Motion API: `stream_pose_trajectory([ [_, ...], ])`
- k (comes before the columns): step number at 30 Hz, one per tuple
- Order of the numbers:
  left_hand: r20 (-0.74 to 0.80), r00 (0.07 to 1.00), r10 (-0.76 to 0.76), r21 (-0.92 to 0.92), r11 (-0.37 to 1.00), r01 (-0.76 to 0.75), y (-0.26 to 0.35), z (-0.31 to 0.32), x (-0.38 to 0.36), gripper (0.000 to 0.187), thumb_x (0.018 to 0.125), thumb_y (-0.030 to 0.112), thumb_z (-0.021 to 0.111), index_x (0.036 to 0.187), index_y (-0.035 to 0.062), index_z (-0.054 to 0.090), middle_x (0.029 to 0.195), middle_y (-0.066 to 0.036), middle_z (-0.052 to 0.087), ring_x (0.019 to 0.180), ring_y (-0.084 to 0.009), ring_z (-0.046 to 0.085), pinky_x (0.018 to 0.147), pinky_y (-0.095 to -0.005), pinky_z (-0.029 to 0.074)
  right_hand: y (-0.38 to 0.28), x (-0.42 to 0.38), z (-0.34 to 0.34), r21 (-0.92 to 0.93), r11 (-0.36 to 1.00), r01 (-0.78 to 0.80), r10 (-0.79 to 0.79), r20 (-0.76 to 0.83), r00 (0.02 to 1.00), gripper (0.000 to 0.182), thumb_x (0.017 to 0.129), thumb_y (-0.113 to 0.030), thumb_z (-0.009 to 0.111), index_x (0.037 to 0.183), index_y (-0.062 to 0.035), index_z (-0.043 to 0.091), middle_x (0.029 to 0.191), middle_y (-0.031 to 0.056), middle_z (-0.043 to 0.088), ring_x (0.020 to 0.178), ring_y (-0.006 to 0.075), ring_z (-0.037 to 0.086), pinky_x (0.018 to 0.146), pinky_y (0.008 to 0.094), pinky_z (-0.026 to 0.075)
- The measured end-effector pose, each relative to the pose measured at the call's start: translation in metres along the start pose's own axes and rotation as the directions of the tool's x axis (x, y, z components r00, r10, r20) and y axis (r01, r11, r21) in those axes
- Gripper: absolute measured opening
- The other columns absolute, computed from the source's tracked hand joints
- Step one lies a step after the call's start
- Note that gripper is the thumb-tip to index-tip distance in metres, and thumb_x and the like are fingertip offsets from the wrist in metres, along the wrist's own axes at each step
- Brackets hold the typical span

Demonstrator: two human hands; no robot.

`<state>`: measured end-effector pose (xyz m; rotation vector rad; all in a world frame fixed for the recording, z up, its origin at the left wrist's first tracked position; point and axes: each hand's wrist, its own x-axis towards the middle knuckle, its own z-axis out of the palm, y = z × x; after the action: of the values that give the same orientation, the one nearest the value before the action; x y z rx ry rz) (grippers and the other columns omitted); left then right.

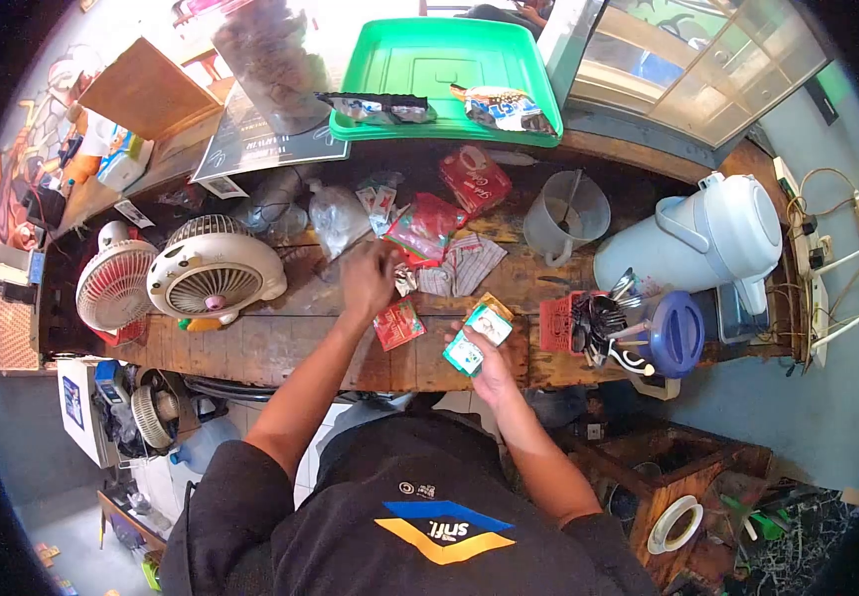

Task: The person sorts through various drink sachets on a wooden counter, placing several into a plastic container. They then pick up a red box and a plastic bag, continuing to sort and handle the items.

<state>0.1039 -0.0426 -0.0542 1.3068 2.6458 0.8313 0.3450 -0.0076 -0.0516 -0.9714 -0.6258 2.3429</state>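
My right hand (491, 370) is closed around a few green-and-white sachets (479, 340), with an orange-brown edge of another packet showing behind them. My left hand (368, 282) reaches over the wooden counter, its fingers smeared by motion. Just right of those fingers are a small white crumpled wrapper (404, 281) and a striped cloth (464, 266). A red sachet (398, 325) lies flat between my two hands. Beyond the left hand are a pink-red plastic packet (426, 226), a red pack (475, 179) and a clear plastic bag (338, 217).
Two small fans (216, 270) stand on the left. To the right are a clear pitcher (565, 214), a red basket of spoons (560, 323), a blue-lidded container (678, 334) and a large thermos jug (693, 238). A green tray (449, 60) holding two packets sits behind.
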Motion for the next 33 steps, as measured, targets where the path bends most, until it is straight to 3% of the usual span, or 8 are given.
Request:
stream_pose_trajectory([
  [2,-0.180,0.984,-0.013,0.053,0.998,0.023,-0.003,-0.006,0.004,0.026,0.079,0.034,0.068,0.093,0.0127,0.071,0.088,-0.012,0.069,0.086,-0.0309,0.065,0.080,-0.0432,0.047,-0.002,-0.001,0.002,-0.021,1.000,0.012,-0.012,0.002,1.000,0.041,0.088,-0.008,0.062,0.127,-0.0058,0.051,0.107,0.0123,0.067,0.091,0.0254,0.067,0.078,0.0370,0.056],
  [6,0.140,0.980,-0.140,-0.007,0.990,0.142,-0.007,-0.016,0.010,0.022,0.080,0.031,0.067,0.088,0.0104,0.066,0.090,-0.012,0.068,0.085,-0.0305,0.065,0.082,-0.0442,0.044,-0.004,0.005,0.008,-0.042,0.999,-0.005,0.005,0.010,1.000,0.041,0.088,-0.008,0.062,0.127,-0.0055,0.051,0.107,0.0124,0.067,0.091,0.0251,0.067,0.077,0.0365,0.056],
  [10,0.016,0.998,-0.054,0.046,0.998,0.053,-0.013,-0.019,0.013,0.019,0.080,0.027,0.067,0.089,0.0101,0.066,0.087,-0.011,0.069,0.081,-0.0312,0.066,0.079,-0.0431,0.047,-0.010,0.012,0.019,-0.097,0.995,0.002,0.001,0.031,1.000,0.035,0.088,-0.009,0.061,0.122,-0.0044,0.052,0.107,0.0128,0.066,0.094,0.0258,0.066,0.082,0.0391,0.055],
  [18,-0.149,0.934,-0.324,-0.526,0.826,0.202,-0.029,-0.021,0.035,0.023,0.090,0.023,0.057,0.097,0.0013,0.052,0.087,-0.024,0.063,0.082,-0.0419,0.062,0.072,-0.0448,0.047,-0.015,0.020,0.026,-0.108,0.994,-0.011,0.017,0.055,0.998,0.042,0.089,-0.011,0.063,0.128,-0.0050,0.050,0.108,0.0128,0.066,0.094,0.0245,0.067,0.078,0.0356,0.055],
  [23,-0.182,0.974,-0.137,-0.058,0.990,0.128,-0.040,-0.002,0.084,0.044,0.092,0.044,0.050,0.104,0.0024,0.058,0.095,-0.028,0.063,0.091,-0.0446,0.062,0.079,-0.0493,0.047,-0.023,0.020,0.033,-0.093,0.996,0.007,0.003,0.105,0.994,0.041,0.089,-0.010,0.062,0.127,-0.0048,0.050,0.108,0.0127,0.066,0.093,0.0236,0.067,0.078,0.0345,0.055],
  [25,0.124,0.923,-0.365,0.258,0.910,0.325,0.006,-0.032,0.101,0.057,0.088,0.057,0.049,0.110,0.0061,0.064,0.107,-0.025,0.064,0.103,-0.0397,0.062,0.086,-0.0466,0.049,-0.027,0.018,0.037,-0.092,0.996,0.011,-0.001,0.111,0.994,0.040,0.089,-0.010,0.062,0.127,-0.0045,0.050,0.108,0.0126,0.066,0.092,0.0234,0.067,0.078,0.0344,0.055],
  [28,-0.005,0.997,-0.082,0.370,0.926,0.078,-0.025,0.006,0.120,0.064,0.082,0.064,0.052,0.113,0.0098,0.067,0.117,-0.019,0.063,0.110,-0.0345,0.060,0.088,-0.0423,0.051,-0.035,0.014,0.043,-0.113,0.993,0.029,-0.017,0.109,0.994,0.039,0.089,-0.010,0.062,0.126,-0.0044,0.051,0.106,0.0109,0.065,0.092,0.0244,0.066,0.082,0.0377,0.054],
  [33,0.171,0.947,-0.271,0.495,0.855,0.155,-0.036,0.026,0.143,0.068,0.078,0.067,0.055,0.118,0.0129,0.065,0.120,-0.014,0.063,0.110,-0.0318,0.061,0.090,-0.0428,0.049,-0.037,0.009,0.039,-0.125,0.989,0.079,-0.064,0.120,0.991,0.039,0.089,-0.010,0.062,0.126,-0.0038,0.051,0.104,0.0110,0.066,0.090,0.0239,0.067,0.078,0.0360,0.055],
])
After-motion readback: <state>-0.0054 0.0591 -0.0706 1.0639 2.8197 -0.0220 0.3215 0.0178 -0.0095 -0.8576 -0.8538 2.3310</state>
